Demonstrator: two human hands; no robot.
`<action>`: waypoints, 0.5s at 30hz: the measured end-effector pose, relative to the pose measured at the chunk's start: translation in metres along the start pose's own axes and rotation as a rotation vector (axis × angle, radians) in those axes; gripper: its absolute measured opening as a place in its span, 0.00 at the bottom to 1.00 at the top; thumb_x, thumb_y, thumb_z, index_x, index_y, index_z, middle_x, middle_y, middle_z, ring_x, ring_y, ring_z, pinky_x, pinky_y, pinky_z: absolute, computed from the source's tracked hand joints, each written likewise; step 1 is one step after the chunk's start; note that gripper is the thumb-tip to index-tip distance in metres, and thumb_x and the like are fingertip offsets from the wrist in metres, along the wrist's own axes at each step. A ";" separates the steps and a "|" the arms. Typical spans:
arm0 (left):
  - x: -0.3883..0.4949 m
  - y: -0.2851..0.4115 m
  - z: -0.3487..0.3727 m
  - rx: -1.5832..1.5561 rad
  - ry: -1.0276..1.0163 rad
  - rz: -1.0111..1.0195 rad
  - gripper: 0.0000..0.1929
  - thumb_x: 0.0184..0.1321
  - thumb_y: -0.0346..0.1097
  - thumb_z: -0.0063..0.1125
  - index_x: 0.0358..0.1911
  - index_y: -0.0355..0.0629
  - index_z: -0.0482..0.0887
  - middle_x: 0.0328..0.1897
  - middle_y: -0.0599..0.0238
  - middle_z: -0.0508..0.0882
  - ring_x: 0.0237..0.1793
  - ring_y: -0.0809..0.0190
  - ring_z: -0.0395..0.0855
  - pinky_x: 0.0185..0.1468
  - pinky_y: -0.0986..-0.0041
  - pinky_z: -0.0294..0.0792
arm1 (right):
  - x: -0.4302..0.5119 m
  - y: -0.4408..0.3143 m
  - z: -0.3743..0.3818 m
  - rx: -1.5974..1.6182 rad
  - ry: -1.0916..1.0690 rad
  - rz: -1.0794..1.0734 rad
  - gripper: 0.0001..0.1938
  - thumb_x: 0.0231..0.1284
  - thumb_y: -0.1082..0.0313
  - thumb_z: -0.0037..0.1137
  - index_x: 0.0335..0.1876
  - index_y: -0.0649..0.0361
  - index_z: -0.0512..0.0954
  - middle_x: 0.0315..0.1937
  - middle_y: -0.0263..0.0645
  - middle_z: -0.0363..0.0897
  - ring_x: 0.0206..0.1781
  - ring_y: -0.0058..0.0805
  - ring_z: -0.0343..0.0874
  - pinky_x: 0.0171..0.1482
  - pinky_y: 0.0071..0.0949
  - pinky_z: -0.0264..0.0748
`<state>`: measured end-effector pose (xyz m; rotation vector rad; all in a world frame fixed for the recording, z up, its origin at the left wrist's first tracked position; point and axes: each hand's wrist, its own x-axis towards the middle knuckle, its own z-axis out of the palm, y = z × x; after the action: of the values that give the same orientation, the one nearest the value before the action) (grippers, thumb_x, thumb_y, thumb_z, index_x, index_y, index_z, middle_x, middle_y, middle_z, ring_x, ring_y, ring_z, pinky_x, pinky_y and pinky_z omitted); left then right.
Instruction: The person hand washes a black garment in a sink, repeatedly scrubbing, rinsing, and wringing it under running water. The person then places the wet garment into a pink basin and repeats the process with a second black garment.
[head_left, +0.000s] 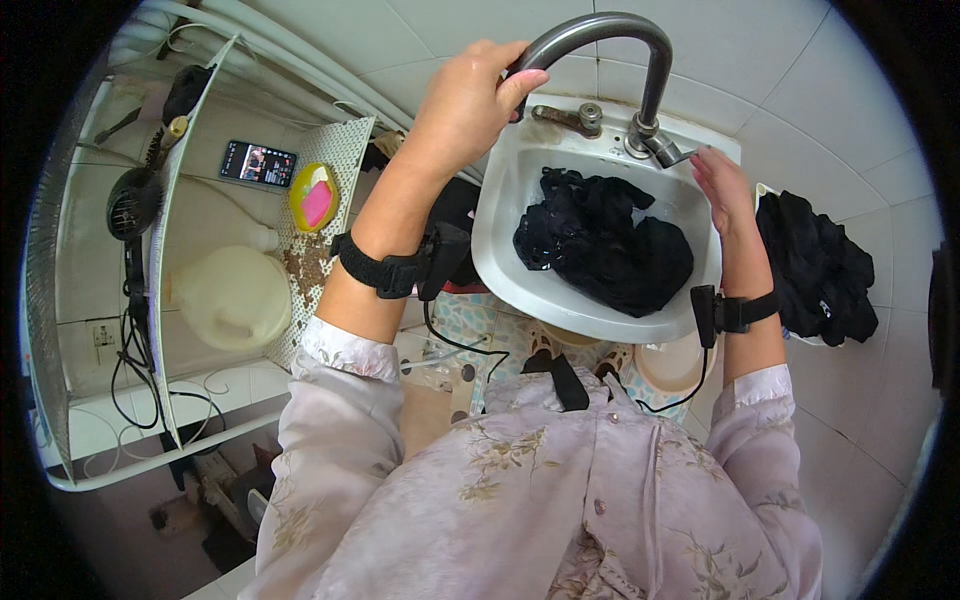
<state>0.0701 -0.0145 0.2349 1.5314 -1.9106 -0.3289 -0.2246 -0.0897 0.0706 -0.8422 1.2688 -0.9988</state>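
My left hand (476, 97) is closed around the outlet end of a curved metal faucet (611, 26), up and left of the white washbasin (600, 311). At the faucet's base, the fingertips of my right hand (724, 187) meet the tip of the lever handle (670, 152); whether they grip it or only touch it is unclear. Wet black cloth (615, 240) lies bunched in the basin, with a little water around it. I see no stream coming from the outlet, which my left hand mostly hides.
Right of the basin, more black cloth (814, 270) fills a light container. An old tap (570, 118) sits on the rim. A left-hand shelf holds a phone (259, 163), a yellow soap dish (304, 217) with pink soap, and a plastic jug (232, 296). Below stands a basin (675, 364).
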 end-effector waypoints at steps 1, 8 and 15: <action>0.000 0.000 0.001 -0.013 0.025 0.013 0.17 0.58 0.43 0.56 0.45 0.39 0.79 0.27 0.57 0.75 0.22 0.62 0.78 0.30 0.71 0.70 | -0.001 -0.001 0.002 -0.009 0.018 0.006 0.27 0.59 0.61 0.53 0.61 0.67 0.63 0.54 0.40 0.71 0.55 0.28 0.72 0.55 0.23 0.68; -0.005 -0.003 0.006 0.061 0.101 0.053 0.17 0.57 0.41 0.59 0.46 0.40 0.79 0.31 0.54 0.76 0.22 0.63 0.77 0.31 0.69 0.69 | 0.012 -0.023 0.025 -0.162 -0.023 0.001 0.27 0.57 0.57 0.57 0.58 0.66 0.68 0.52 0.36 0.72 0.55 0.25 0.71 0.54 0.21 0.67; -0.063 0.006 0.076 -0.323 0.571 0.044 0.26 0.48 0.27 0.65 0.54 0.42 0.73 0.48 0.62 0.72 0.33 0.71 0.77 0.31 0.84 0.70 | -0.013 0.052 -0.008 -1.130 0.080 0.047 0.46 0.35 0.39 0.67 0.62 0.60 0.66 0.60 0.55 0.62 0.65 0.47 0.59 0.62 0.37 0.59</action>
<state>0.0239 0.0313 0.1603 1.2020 -1.3642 -0.1466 -0.2265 -0.0583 0.0266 -1.6049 1.9206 -0.1868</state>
